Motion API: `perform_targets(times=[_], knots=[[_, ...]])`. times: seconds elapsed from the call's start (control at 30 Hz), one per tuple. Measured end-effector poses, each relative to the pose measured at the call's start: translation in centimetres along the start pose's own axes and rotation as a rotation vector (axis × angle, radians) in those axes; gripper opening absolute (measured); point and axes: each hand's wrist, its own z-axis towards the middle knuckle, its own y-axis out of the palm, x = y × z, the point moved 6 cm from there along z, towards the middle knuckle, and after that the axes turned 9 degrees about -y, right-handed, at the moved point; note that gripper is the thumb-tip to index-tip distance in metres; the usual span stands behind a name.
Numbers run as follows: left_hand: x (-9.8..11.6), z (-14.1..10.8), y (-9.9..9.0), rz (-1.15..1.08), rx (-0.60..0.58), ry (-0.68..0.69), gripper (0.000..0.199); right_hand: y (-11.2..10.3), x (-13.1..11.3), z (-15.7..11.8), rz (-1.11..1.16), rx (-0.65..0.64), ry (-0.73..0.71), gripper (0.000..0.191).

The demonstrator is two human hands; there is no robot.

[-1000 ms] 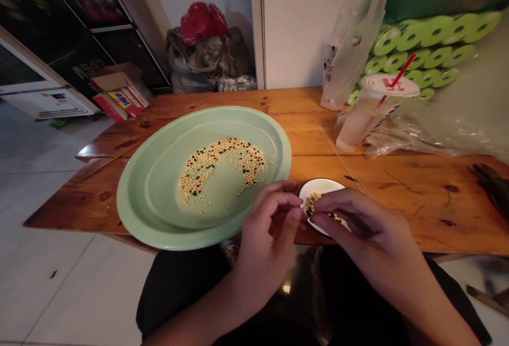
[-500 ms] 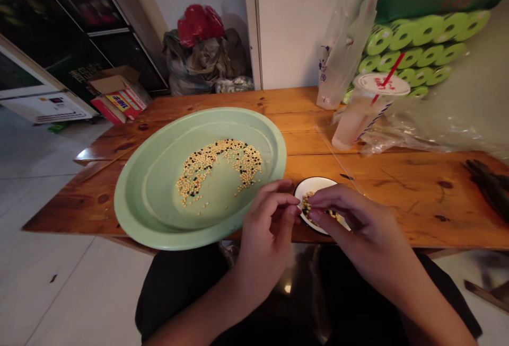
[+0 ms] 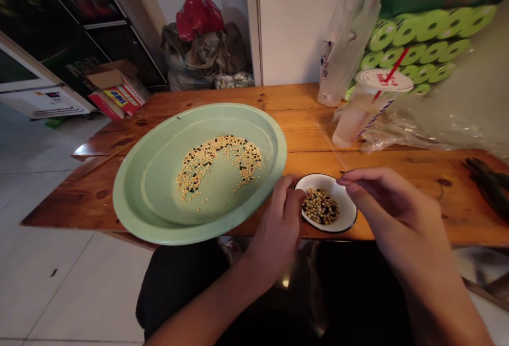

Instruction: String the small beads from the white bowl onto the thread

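A small white bowl (image 3: 345, 197) with a dark rim stands at the table's front edge. In it lies a heap of mixed pale and dark beans (image 3: 321, 207). My left hand (image 3: 281, 221) is closed at the bowl's left rim, fingers curled, with fingertips over the edge. Above the right rim, my right hand (image 3: 392, 203) pinches thumb and forefinger together; what sits between them is too small to make out. To the left is a wide pale green basin (image 3: 155, 197), where a curved band of yellowish and black beans (image 3: 202, 158) is spread over the bottom.
A lidded plastic cup (image 3: 360, 113) with a red straw stands behind the bowl. Beside it are a clear plastic bag (image 3: 350, 54) and green paper rolls (image 3: 421, 33). A dark object (image 3: 487, 182) lies on the wooden table (image 3: 401, 176) at far right.
My right hand has lifted away from the bowl to the right, uncovering the beans inside. My left hand has turned and lowered against the bowl's left rim. The view has shifted slightly.
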Motion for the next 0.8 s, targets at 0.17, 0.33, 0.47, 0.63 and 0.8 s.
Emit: perform_targets(times=[0.17, 0.33, 0.47, 0.63, 0.8], knots=[[-0.2, -0.6, 0.9, 0.076, 0.032, 0.126, 0.019, 0.7, 0.3, 0.0, -0.100, -0.074, -0.084, 0.011], [0.8, -0.3, -1.8, -0.060, 0.186, 0.093, 0.018, 3.1, 0.2, -0.3, -0.120, -0.383, -0.151, 0.015], [1.2, -0.2, -3.4, -0.174, 0.199, 0.042, 0.018, 3.9, -0.9, -0.9, 0.041, -0.469, -0.073, 0.019], [0.5, -0.3, -4.0, -0.475, 0.109, -0.149, 0.018, 3.2, -1.9, -1.1, 0.204, -0.357, -0.046, 0.015], [0.1, -0.1, -4.1, -0.819, 0.057, -0.352, 0.019, 3.2, -1.8, -1.2, 0.332, -0.327, -0.013, 0.012]])
